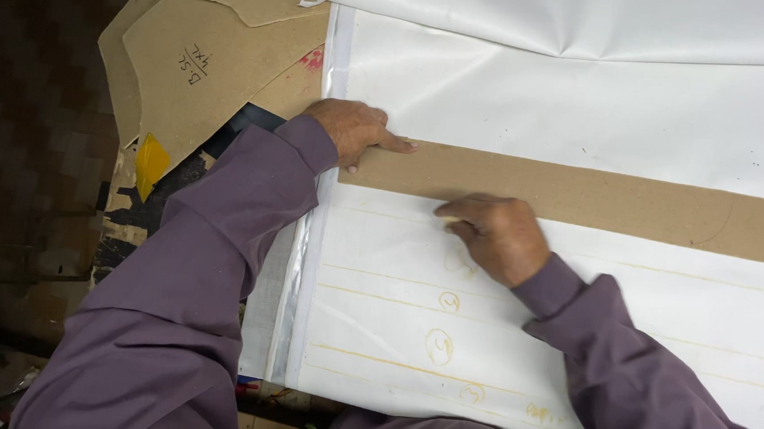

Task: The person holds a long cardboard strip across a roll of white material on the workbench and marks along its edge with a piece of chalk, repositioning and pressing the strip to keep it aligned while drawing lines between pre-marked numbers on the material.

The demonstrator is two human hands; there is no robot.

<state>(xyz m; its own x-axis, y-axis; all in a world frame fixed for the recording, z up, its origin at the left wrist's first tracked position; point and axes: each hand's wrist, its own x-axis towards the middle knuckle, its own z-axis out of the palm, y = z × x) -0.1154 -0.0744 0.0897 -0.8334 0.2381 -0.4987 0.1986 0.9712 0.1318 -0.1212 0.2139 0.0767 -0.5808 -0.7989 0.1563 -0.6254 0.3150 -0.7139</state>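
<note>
A long brown cardboard strip [634, 205] lies across a sheet of white fabric [587, 103]. My left hand [350, 130] presses down on the strip's left end, with the index finger stretched along its top edge. My right hand [499, 238] rests on the fabric just below the strip. Its fingertips are pinched against the strip's lower edge on a small piece of yellow chalk [447, 217], which is mostly hidden. Several straight yellow chalk lines [376, 297] and small circled marks cross the fabric below. Both arms wear purple sleeves.
Brown cardboard pattern pieces [205, 59] with handwriting lie at the upper left, overlapping the table edge. A yellow scrap [150, 162] sits beside them. The fabric's folded edge [316, 237] runs down the left. Dark floor is at the far left.
</note>
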